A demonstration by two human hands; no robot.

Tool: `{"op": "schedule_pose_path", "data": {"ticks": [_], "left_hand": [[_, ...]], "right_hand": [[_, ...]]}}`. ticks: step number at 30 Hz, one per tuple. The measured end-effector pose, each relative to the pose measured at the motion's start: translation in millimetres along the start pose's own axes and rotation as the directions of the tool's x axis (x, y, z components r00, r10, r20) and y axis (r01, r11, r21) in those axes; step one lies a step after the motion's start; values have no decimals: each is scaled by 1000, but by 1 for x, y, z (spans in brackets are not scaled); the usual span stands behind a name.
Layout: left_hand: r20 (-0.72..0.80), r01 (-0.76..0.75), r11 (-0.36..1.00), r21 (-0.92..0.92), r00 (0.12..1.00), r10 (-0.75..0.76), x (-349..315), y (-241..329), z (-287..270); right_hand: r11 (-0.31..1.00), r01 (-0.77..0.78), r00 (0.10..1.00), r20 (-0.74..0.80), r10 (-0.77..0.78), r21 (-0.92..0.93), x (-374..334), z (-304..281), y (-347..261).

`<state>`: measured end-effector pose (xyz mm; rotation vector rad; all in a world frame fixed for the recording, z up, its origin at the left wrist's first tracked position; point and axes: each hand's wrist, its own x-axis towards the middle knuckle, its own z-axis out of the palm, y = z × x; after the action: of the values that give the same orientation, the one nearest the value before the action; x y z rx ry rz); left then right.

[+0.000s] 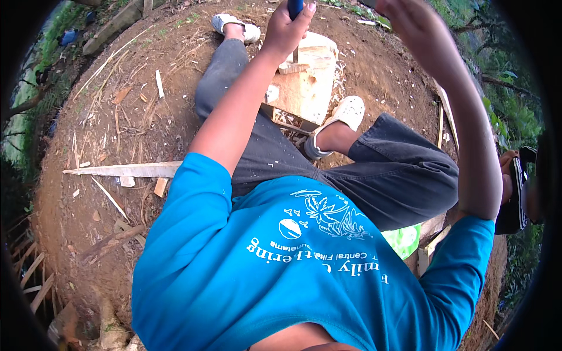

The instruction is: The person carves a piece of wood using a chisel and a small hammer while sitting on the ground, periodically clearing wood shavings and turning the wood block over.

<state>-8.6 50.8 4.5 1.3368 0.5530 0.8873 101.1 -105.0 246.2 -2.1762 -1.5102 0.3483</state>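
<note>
On the left of the dirt ground (88,117) we see a long plank (126,170) lying among splinters and chips, well apart from our hands. Further right our left hand (285,26) is clenched tight round a dark blue handle (295,7), whose upper end runs out of the top edge, so we cannot tell what tool it is. Just below that fist sits the pale wood block (307,88), set between our two feet in white shoes (349,110). Our right hand (410,23) is raised near the top edge, above and right of the block; whether it is open or closed on something we cannot tell. We judge the risk to be a swing glancing off the block toward the shoe beside it, since the feet sit so close
</note>
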Motion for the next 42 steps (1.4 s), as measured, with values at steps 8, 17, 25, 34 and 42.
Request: {"op": "schedule_pose_path", "data": {"ticks": [8, 17, 25, 34, 42], "left_hand": [[-53, 164, 978, -129, 984, -172, -2, -25, -10], [-8, 249, 840, -482, 957, -288, -15, -8, -12], [23, 136, 733, -667, 987, -162, -40, 7, -37], [-90, -31, 940, -339, 996, 0, -34, 37, -35], [0, -100, 991, -87, 995, 100, -27, 26, -18]], "right_hand": [[995, -12, 1000, 28, 9, 101, 13, 12, 34], [888, -301, 953, 133, 271, 349, 34, 122, 99], [913, -399, 903, 209, 376, 85, 37, 220, 156], [912, -360, 931, 140, 337, 196, 33, 239, 172], [904, -376, 925, 134, 355, 202, 30, 239, 172]]}}
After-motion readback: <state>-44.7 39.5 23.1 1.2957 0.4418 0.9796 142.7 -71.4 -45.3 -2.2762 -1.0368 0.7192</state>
